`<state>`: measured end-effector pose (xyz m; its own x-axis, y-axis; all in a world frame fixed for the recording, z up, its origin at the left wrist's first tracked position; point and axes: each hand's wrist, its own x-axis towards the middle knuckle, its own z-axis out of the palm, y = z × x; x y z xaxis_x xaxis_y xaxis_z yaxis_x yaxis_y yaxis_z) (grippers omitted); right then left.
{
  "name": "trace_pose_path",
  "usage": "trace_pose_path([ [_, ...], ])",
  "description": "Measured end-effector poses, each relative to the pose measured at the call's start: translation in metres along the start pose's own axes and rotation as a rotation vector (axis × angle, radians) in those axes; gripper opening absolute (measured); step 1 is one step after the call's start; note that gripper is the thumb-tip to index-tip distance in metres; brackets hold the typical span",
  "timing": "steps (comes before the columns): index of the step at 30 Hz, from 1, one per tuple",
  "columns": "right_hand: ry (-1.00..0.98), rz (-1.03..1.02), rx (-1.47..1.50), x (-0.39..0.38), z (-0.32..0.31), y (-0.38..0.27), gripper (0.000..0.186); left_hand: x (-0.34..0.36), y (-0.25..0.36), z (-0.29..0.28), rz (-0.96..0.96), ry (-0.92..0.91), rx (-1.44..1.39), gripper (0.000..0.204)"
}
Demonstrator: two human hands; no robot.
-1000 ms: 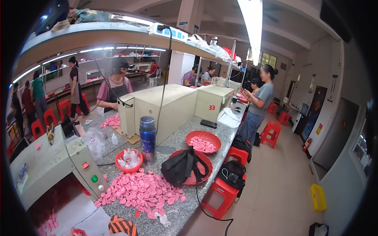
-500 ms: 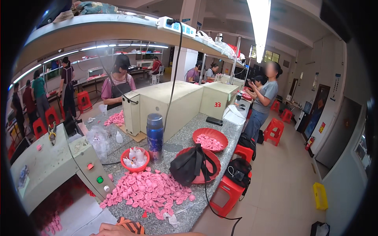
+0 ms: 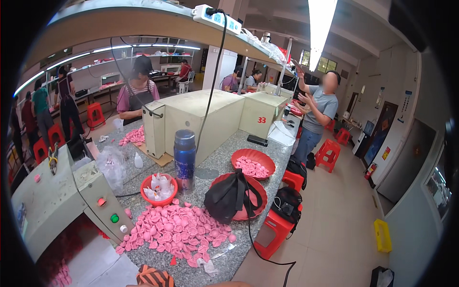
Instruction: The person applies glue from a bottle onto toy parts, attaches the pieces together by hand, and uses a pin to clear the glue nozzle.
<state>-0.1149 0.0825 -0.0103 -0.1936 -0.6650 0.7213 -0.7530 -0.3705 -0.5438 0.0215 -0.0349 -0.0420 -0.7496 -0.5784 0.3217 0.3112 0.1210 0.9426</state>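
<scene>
A sliver of my right hand (image 3: 139, 285) and forearm shows at the bottom edge, beside orange-and-black striped cloth (image 3: 155, 277); its fingers are cut off. My left hand is not seen. Just beyond lies a large heap of pink cupped pieces (image 3: 177, 229) on the speckled counter (image 3: 217, 268). To its left a beige machine (image 3: 67, 191), pliers on top, has pink pieces and white paper (image 3: 110, 268) at its opening. Behind the heap stand a red bowl of small white bottles (image 3: 158, 189), a blue flask (image 3: 184, 162) and a black bag (image 3: 222, 203) on a red tray.
A second red tray (image 3: 253, 165) of pink pieces, beige housings (image 3: 196, 119) and a shelf with power strip (image 3: 215, 19) line the counter. Co-worker in grey (image 3: 318, 115) stands in the right aisle; others work behind. Red stools (image 3: 272, 234), hanging cable and yellow crate (image 3: 382, 234) sit right.
The co-worker in grey has raised a hand toward the shelf. My hand appeared at the bottom edge, then slipped mostly out of view. The view has shifted slightly.
</scene>
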Motion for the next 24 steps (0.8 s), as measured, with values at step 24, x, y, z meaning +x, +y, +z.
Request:
trace_pose_path([
  [24,-0.052,0.236,-0.080,-0.012,-0.016,-0.035,0.028,-0.017,0.004,0.003,-0.080,-0.163,-0.171,0.025],
])
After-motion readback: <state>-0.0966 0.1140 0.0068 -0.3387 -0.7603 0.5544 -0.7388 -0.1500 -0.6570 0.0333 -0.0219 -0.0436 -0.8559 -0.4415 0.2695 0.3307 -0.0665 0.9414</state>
